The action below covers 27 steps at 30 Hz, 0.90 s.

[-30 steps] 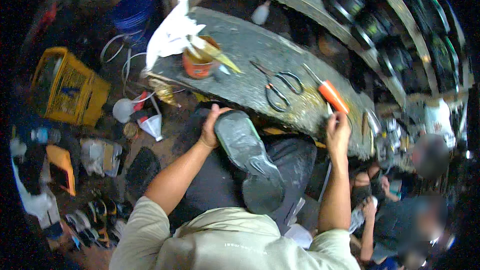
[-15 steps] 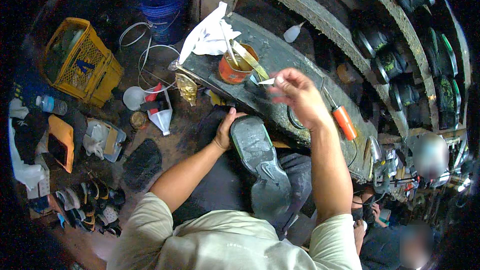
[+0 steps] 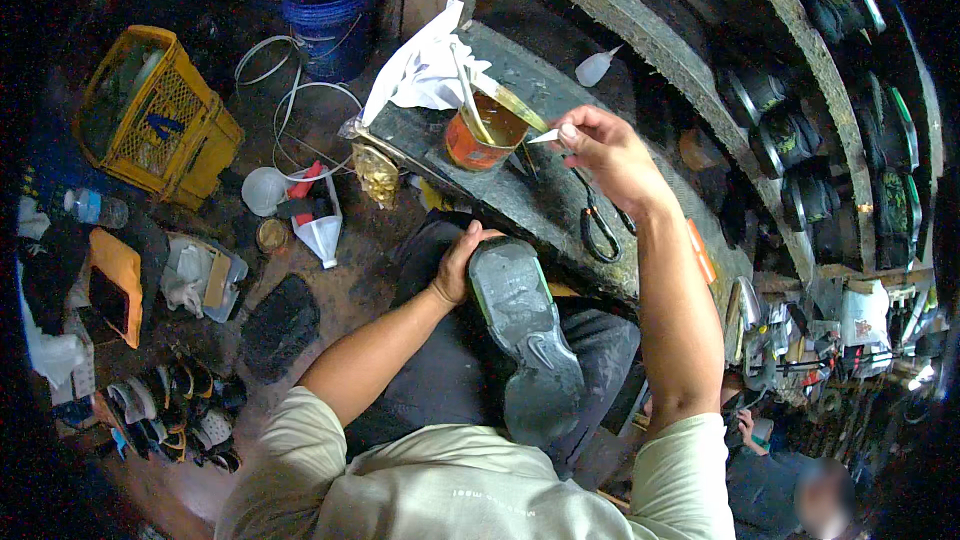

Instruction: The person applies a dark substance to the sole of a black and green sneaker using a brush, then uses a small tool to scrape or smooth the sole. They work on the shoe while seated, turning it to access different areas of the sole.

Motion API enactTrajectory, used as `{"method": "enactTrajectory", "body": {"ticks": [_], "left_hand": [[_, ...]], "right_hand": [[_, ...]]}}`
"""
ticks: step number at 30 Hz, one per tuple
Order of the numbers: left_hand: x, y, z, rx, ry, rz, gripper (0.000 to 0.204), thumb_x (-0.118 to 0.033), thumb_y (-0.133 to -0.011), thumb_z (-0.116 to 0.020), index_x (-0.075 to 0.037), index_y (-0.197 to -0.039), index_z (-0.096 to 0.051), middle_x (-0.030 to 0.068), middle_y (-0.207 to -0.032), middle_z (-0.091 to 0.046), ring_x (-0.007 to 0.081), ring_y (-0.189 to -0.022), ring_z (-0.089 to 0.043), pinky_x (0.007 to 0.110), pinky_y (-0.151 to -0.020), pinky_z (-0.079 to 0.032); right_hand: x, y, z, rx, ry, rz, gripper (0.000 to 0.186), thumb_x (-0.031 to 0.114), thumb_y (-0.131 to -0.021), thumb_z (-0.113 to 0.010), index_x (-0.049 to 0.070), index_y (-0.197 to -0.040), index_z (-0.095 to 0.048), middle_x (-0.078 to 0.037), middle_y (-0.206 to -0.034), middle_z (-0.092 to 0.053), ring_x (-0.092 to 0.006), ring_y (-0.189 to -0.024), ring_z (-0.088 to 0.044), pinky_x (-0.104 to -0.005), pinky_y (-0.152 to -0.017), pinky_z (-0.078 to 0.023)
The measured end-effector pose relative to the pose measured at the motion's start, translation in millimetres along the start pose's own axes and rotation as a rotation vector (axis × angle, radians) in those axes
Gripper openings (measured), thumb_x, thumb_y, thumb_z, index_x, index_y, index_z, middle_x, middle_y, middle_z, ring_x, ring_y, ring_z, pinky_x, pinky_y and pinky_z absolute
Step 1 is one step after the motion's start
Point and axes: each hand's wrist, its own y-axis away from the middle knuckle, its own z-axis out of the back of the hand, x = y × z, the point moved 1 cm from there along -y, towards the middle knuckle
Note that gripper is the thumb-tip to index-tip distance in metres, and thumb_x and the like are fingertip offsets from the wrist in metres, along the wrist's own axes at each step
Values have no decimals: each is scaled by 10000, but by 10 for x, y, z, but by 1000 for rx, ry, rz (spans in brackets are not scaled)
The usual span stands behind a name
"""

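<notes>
My left hand is wrapped around the far end of a dark grey shoe sole, which rests on my lap with its green-edged side showing. The right hand is raised over the bench, thumb and fingers pinching a small white pointed piece whose material I cannot make out. Just left of that piece stands an orange-red can of amber-brown content. A white stick and a flat yellowish strip lean out of it; the strip's end comes close to the white piece.
Black-handled scissors and an orange-handled tool, partly behind my right arm, lie on the dark bench. White cloth lies beside the can. A yellow crate and blue bucket stand left; shoe racks rise right.
My right hand has risen slightly, still pinching the white piece. The scissors' handles now show more, and my arm covers more of the orange-handled tool. My left hand keeps its hold.
</notes>
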Motion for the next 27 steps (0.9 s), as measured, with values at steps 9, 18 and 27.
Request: {"method": "enactTrajectory", "body": {"ticks": [9, 18, 27], "left_hand": [[84, -50, -24, -27, 23, -44, 633, -537, -1074, -376, -3, -1172, -702, 103, -1130, -720, 207, -1060, -655, 346, -984, -489], [602, -99, 469, -156, -196, -221, 564, -395, -1107, -403, -21, -1524, -465, 74, -1514, -514, 211, -1365, -474, 377, -1201, -333], [224, -13, 138, -168, 175, -22, 666, -551, -1092, -332, 2, -1227, -678, 117, -1197, -714, 224, -1135, -657, 342, -1039, -485]], "right_hand": [[486, 375, -517, -335, 1042, 673, 165, 22, -885, -700, 80, -1020, -775, -98, -943, -694, -315, -897, -590, -428, -818, -471], [588, -117, -848, -231, 1501, 495, 161, 159, -818, -694, 169, -941, -798, -103, -847, -752, -306, -867, -707, -427, -791, -519], [719, 145, -637, -341, 1025, 382, 211, 141, -896, -725, 89, -1093, -779, -171, -911, -762, -327, -860, -752, -400, -786, -573]]}}
